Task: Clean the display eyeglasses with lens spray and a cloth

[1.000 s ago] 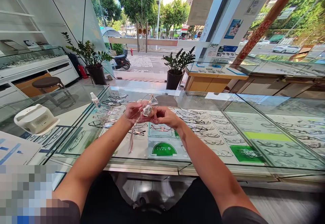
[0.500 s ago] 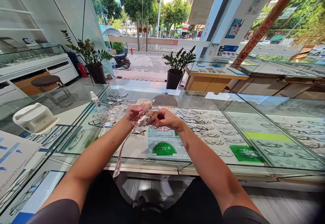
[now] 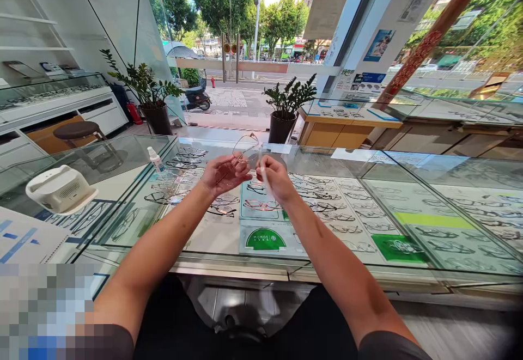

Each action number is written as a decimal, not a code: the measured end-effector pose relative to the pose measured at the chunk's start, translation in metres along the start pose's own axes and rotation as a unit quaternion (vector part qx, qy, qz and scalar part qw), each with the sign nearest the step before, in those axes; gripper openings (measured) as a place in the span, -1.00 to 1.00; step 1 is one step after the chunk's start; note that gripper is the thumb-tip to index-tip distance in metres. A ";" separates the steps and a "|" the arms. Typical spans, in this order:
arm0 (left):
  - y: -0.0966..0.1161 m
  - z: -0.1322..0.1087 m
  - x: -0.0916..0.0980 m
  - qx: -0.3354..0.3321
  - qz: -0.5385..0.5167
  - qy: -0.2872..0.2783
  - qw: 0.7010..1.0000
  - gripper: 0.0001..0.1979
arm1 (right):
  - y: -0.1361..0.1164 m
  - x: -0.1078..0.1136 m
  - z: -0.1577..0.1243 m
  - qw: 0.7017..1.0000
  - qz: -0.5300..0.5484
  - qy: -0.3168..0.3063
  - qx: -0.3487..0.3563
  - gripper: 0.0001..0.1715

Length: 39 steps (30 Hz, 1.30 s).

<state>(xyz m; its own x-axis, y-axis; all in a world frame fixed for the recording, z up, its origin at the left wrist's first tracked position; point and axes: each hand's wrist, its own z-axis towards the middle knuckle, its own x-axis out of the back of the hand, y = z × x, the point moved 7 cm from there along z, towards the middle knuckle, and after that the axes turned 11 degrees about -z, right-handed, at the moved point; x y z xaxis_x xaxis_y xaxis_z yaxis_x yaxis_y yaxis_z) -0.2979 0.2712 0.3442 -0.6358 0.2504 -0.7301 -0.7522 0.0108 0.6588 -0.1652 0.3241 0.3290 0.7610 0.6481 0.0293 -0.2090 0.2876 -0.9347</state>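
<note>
Above the glass showcase (image 3: 204,264), my left hand (image 3: 226,175) has its fingers curled round a thin-rimmed pair of glasses (image 3: 245,143), whose lens rims stick up past the fingertips. Close by on the right, my right hand (image 3: 274,176) is closed on a pale, see-through strip (image 3: 265,172) that is blurred by motion. Whether the strip touches the glasses cannot be made out. Rows of eyeglasses lie under the glass, among them a reddish pair (image 3: 261,205) just below my hands and a green half-round sign (image 3: 265,239).
A small spray bottle (image 3: 155,159) and a white device (image 3: 61,190) stand on the glass to the left. Past the counter are two potted plants (image 3: 157,117), a round stool (image 3: 77,130) and a glass door. A wooden cabinet (image 3: 335,131) stands at the back right.
My hands have moved apart. The glasses now point up and away, and the pale strip, which hung down to the left, is now at my right hand.
</note>
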 end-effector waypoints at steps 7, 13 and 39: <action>0.000 0.014 0.002 -0.112 0.126 0.000 0.986 -0.69 | -0.019 0.001 -0.007 0.994 -0.068 0.081 0.039 -0.56; -0.008 0.012 0.004 -0.145 0.216 0.011 0.966 -0.65 | -0.018 0.002 -0.007 0.988 -0.057 0.135 0.043 -0.46; 0.043 0.010 0.031 -0.330 0.356 0.125 0.865 -0.59 | -0.002 0.037 -0.013 0.879 -0.376 0.293 0.011 -0.68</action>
<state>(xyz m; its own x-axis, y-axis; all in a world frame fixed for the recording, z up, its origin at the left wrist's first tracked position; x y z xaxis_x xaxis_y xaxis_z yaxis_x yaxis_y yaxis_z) -0.3488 0.2891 0.3516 -0.9344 -0.2515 -0.2522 -0.0367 -0.6364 0.7705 -0.1288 0.3379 0.3270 0.8737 -0.2027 0.4422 0.4809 0.4964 -0.7227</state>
